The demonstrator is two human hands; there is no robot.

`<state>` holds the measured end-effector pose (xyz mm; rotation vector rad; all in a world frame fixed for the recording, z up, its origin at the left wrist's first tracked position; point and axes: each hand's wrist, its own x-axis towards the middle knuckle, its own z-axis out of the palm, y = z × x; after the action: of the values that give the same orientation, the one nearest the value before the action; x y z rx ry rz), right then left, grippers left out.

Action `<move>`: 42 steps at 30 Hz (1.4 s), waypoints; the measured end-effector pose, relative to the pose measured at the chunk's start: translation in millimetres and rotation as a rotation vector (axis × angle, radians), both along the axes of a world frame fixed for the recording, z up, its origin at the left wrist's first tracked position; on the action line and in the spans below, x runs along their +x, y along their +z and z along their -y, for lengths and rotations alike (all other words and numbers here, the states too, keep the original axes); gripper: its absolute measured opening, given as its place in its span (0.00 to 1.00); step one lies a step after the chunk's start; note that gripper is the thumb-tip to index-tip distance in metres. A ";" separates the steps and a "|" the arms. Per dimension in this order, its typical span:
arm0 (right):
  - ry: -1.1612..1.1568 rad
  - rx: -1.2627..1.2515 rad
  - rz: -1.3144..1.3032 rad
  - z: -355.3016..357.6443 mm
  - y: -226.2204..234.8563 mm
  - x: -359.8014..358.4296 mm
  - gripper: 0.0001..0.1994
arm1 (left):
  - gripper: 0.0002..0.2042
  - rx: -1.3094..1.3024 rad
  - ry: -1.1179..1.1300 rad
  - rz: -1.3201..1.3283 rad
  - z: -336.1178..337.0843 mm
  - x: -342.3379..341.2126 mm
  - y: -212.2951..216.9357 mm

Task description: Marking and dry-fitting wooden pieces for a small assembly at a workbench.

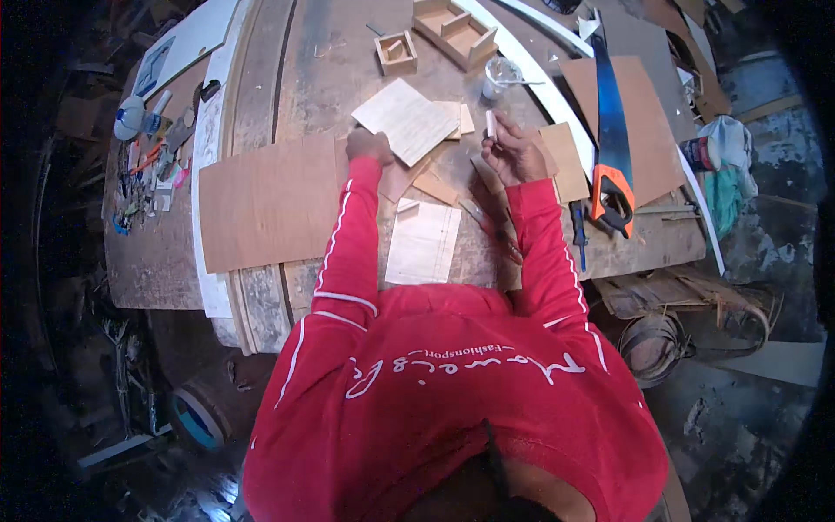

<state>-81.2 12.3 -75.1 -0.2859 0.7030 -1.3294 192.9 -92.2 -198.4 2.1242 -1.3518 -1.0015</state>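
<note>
My left hand (370, 146) is closed on the near left edge of a square, pale plywood piece (404, 120), tilted above the bench. Pinched upright in the fingers of my right hand (518, 158) is a small pale stick (491, 125); its exact kind is too small to tell. Below the plywood, small wood offcuts (437, 188) lie overlapped. Closer to my body is a pale board (424, 244) with lines drawn on it and a little wood strip (407, 210) near its top. A plastic cup (499, 80) with a stick across it stands beyond my right hand.
A handsaw (611, 130) with an orange handle lies at the right, over a brown sheet (648, 130). A small wooden box (397, 55) and a divided wooden tray (474, 50) sit at the far side. At left are a brown plywood sheet (261, 202) and scattered tools (156, 165).
</note>
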 end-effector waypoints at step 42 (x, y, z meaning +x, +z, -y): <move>-0.456 0.073 -1.292 82.8 14.3 -35.7 0.23 | 0.14 -0.576 -0.982 0.489 -2.8 -151.7 128.3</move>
<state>-116.9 -70.5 -60.8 -1.0038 1.9746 -1.4444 41.3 -89.4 -70.0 1.2510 -2.6424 -0.2517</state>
